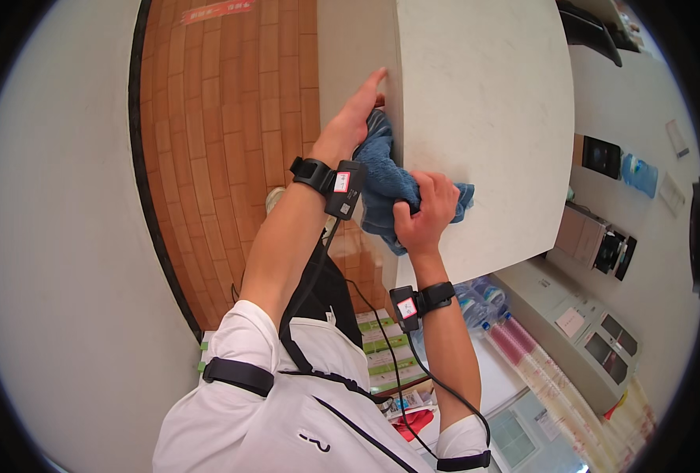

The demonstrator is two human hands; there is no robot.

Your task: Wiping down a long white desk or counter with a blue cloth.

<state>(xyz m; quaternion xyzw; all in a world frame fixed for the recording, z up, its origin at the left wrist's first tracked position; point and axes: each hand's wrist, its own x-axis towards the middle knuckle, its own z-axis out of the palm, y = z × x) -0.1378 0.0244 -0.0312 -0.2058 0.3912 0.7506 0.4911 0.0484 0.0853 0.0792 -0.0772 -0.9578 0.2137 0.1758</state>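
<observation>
A blue terry cloth [385, 177] drapes over the edge of a white cabinet or counter [480, 118], partly on its top and partly down its side. My right hand [429, 207] presses on the cloth at the top surface, with fingers curled over it and its far end showing past them. My left hand [356, 118] lies along the upright side of the white furniture, its fingers pointing up the picture. The cloth's other end touches that hand near the palm; whether the left fingers grip it is hidden.
A pale wall [60, 236] stands at the left beside the tiled floor [226, 118]. Wrapped water bottles [480, 301], stacked green-and-white cartons [385, 355] and a grey cabinet [562, 307] are at the lower right. Black cables [394, 349] run from my wrist devices towards my body.
</observation>
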